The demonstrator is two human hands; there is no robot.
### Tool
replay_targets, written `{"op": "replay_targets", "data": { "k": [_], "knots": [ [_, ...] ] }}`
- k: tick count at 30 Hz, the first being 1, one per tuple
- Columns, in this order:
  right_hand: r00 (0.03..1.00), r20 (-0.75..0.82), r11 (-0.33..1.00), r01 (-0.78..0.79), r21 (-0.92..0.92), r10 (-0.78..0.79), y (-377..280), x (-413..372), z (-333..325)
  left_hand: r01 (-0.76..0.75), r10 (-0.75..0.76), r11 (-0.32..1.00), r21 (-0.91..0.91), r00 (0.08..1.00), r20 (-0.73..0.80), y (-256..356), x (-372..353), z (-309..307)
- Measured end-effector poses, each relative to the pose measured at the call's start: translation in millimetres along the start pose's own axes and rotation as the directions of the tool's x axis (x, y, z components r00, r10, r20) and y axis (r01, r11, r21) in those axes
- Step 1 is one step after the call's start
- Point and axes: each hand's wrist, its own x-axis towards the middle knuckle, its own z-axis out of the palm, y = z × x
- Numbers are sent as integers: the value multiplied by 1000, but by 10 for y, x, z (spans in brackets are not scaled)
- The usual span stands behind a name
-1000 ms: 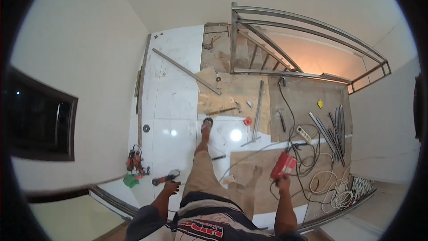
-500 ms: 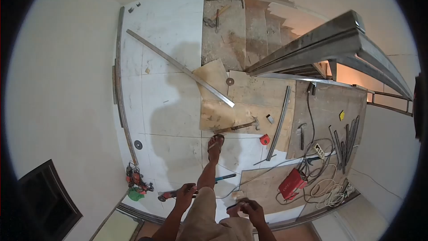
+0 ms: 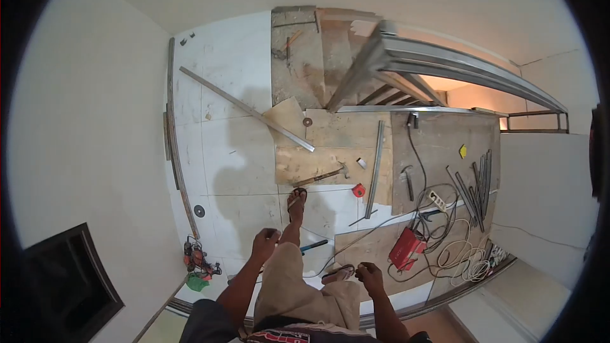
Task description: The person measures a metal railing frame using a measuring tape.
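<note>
On a white tiled landing beside a stairwell, seen from above, the person's left hand [image 3: 265, 243] hangs loosely curled with nothing in it, near a blue-handled tool [image 3: 314, 246] lying on the floor. The right hand [image 3: 370, 276] hovers just beside a sandal [image 3: 338, 272]; whether its fingers grip anything cannot be told. A red box [image 3: 406, 249] sits among coiled cables [image 3: 467, 260] further right, well apart from a hammer [image 3: 324, 176] on plywood

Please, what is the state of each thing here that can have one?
left hand, loosely curled, nothing seen in it
right hand, loosely curled, nothing seen in it
red machine, lying flat, not held
hammer, lying flat
white cable, coiled
long metal bar, lying flat
</note>
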Motion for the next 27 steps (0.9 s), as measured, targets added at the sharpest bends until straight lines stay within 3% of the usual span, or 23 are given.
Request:
{"op": "replay_targets", "data": {
  "k": [5,6,8,10,11,12,13,14,15,17,18,19,22,27],
  "knots": [
    [994,17,986,106,131,-109,597,-447,-511,-257,255,949,181,966,37,333,-651,608],
    [987,43,978,149,145,-157,990,-588,-827,-404,401,881,246,914,65,377,-1135,944],
    [961,-16,946,275,174,-276,1509,-690,-1243,-520,478,798,304,854,206,417,-1639,1476],
    [955,-12,944,296,148,-298,2173,-740,-1748,-595,455,727,342,791,409,542,-2192,1898],
    [972,-11,972,233,20,-233,2495,-768,-2051,-660,450,663,354,728,517,662,-2522,2108],
    [983,-19,976,178,-122,-182,2694,-837,-2311,-840,525,428,333,531,665,833,-2780,2347],
    [980,-2,968,198,-152,-201,2761,-1011,-2502,-912,523,296,282,402,751,1032,-3079,2610],
    [990,-79,992,110,-69,-115,2851,-1207,-2703,-943,433,186,276,331,838,1454,-3594,2795],
    [990,-139,1000,14,3,-13,2977,-1343,-2874,-970,458,56,238,237,857,1811,-4131,2952],
    [998,-63,992,-37,-118,30,3217,-1335,-3226,-942,474,-257,214,71,878,2395,-4998,3245],
    [996,-39,984,-84,-159,79,3373,-1350,-3448,-901,346,-416,120,-35,938,2697,-5401,3228],
    [989,-116,964,-117,-239,91,3391,-1402,-3501,-868,332,-477,137,-34,943,2855,-5742,3259],
    [996,-60,935,-83,-346,66,3507,-1367,-3633,-815,313,-547,192,13,949,2883,-6200,3191],
    [983,90,929,179,-325,-158,3215,-1373,-2969,-748,330,-597,290,101,939,2443,-6427,3212]
  ]
}}
